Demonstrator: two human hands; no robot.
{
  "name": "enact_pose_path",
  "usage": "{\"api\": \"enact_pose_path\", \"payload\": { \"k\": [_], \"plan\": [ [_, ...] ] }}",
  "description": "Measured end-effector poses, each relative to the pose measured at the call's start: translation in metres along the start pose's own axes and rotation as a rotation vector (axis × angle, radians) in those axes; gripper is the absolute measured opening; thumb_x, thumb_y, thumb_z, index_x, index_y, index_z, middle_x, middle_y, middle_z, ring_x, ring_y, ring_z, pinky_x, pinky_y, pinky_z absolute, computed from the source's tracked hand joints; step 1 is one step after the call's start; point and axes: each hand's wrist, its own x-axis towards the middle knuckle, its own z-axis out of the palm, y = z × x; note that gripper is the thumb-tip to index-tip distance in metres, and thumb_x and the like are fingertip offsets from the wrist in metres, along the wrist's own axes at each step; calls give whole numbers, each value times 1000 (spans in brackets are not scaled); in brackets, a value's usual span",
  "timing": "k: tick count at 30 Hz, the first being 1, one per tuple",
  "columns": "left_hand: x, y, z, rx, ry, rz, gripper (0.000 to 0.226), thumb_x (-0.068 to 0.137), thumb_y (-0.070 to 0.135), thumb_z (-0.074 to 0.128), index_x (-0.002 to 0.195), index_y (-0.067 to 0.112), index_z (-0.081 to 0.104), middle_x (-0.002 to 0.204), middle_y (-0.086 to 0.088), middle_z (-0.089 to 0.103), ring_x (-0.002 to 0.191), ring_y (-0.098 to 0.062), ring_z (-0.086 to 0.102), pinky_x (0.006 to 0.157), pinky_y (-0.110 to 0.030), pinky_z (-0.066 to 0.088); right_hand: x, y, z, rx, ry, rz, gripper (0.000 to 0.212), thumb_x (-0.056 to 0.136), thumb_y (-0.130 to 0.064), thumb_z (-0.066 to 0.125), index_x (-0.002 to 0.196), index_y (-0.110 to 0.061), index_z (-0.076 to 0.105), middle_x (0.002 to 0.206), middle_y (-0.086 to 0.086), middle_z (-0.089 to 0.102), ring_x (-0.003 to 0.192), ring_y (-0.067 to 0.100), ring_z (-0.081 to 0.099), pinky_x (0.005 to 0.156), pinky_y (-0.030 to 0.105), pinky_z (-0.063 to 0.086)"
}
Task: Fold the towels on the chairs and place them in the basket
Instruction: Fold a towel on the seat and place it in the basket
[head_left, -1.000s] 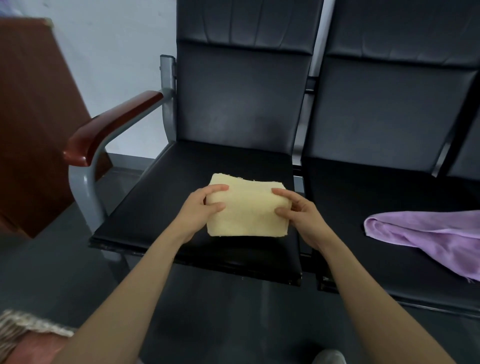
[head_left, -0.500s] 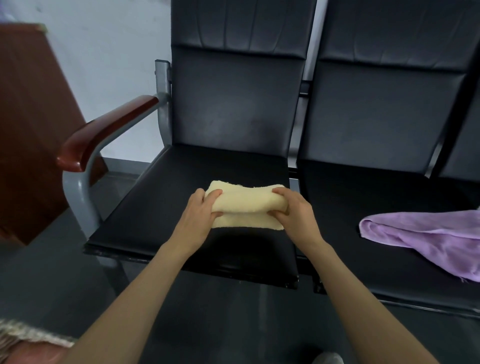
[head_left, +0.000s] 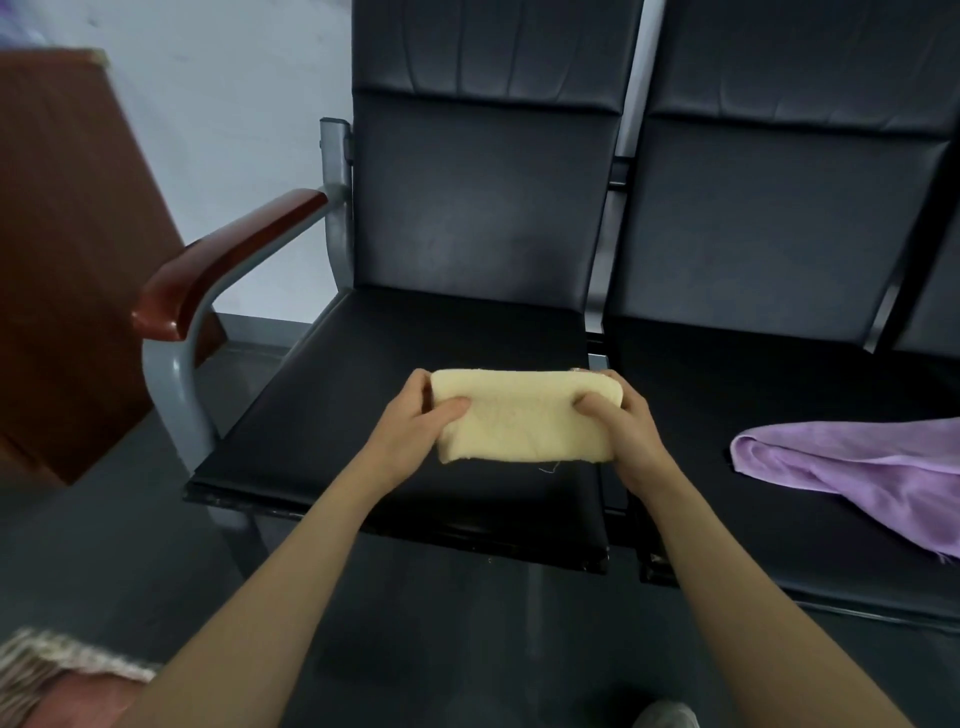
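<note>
Two hands (head_left: 410, 434) (head_left: 628, 434) at yellow towel (head_left: 524, 421) ends.

Nubby matt terry yellow towel (head_left: 524, 415), smooth purple cloth (head_left: 857, 467), creased black leatherette seat (head_left: 415, 338), glossy wooden armrest (head_left: 223, 260)

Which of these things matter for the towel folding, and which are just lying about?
For the job: yellow towel, gripped by left hand and right hand; purple towel on the right chair; woven basket at bottom left.
Just about: brown cabinet; wooden armrest.
</note>
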Motion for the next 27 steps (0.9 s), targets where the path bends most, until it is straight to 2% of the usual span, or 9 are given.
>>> {"api": "enact_pose_path", "payload": {
  "k": [2, 5, 8, 11, 14, 18, 22, 25, 27],
  "plan": [
    [-1, 3, 6, -103, 50, 0, 21, 96, 28, 51, 111, 15, 43, 109, 1, 53, 97, -12, 54, 78, -27, 50, 0, 0, 5, 46, -18, 25, 23, 69, -25, 60, 92, -22, 58, 104, 4, 59, 97, 27, 57, 69, 44, 52],
    [-1, 2, 13, -132, 137, 27, 20, 101, 27, 41, 116, 14, 34, 106, 6, 47, 94, -6, 50, 72, -20, 46, 1, -1, 15, -26, 37, 18, 24, 73, -31, 58, 95, -23, 53, 111, 5, 56, 102, 28, 56, 78, 52, 53],
    [0, -2, 16, -87, 230, 77, 16, 103, 25, 35, 114, 15, 31, 101, 10, 45, 89, -7, 51, 65, -19, 47, 1, -1, 22, -129, 101, -62, 18, 83, -30, 56, 99, -24, 53, 103, -2, 58, 97, 18, 56, 80, 38, 50],
    [1, -11, 19, -27, 282, 100, 16, 103, 28, 33, 114, 22, 24, 100, 10, 44, 84, -12, 52, 52, -26, 48, 0, 1, 24, -292, 137, -119, 15, 94, -26, 52, 109, -26, 52, 99, -5, 56, 90, 12, 55, 61, 21, 49],
    [3, -18, 15, 34, 268, 97, 15, 103, 27, 33, 107, 31, 19, 100, 5, 45, 86, -17, 52, 61, -37, 51, -1, 1, 28, -371, 109, -103, 21, 99, -33, 43, 120, -37, 46, 101, -7, 50, 83, 14, 55, 46, 24, 52],
    [-1, -19, 0, 66, 162, 73, 3, 103, 25, 30, 101, 26, 31, 97, 6, 42, 84, -16, 47, 58, -30, 47, 1, 0, 35, -388, 30, -94, 23, 102, -35, 33, 118, -44, 47, 106, -14, 46, 88, 13, 51, 50, 24, 48],
    [-16, -23, -16, 111, 139, 37, 13, 103, 29, 31, 95, 24, 40, 93, 4, 44, 81, -15, 45, 59, -30, 42, -7, 9, 58, -367, 27, -61, 22, 102, -29, 34, 104, -37, 54, 101, -11, 50, 85, 13, 49, 52, 25, 46],
    [-26, -32, -28, 245, 164, 23, 13, 103, 26, 31, 96, 23, 41, 89, 3, 45, 76, -12, 42, 60, -26, 37, -21, 22, 72, -462, 26, -120, 22, 101, -27, 36, 103, -36, 55, 105, -7, 54, 95, 16, 52, 71, 32, 49],
    [-30, -33, -38, 298, 146, -18, 12, 103, 26, 30, 99, 21, 41, 92, 0, 47, 73, -10, 43, 58, -26, 37, -27, 18, 78, -504, 6, -109, 22, 101, -30, 34, 107, -36, 54, 107, -2, 53, 91, 21, 54, 59, 32, 50]
  ]
}}
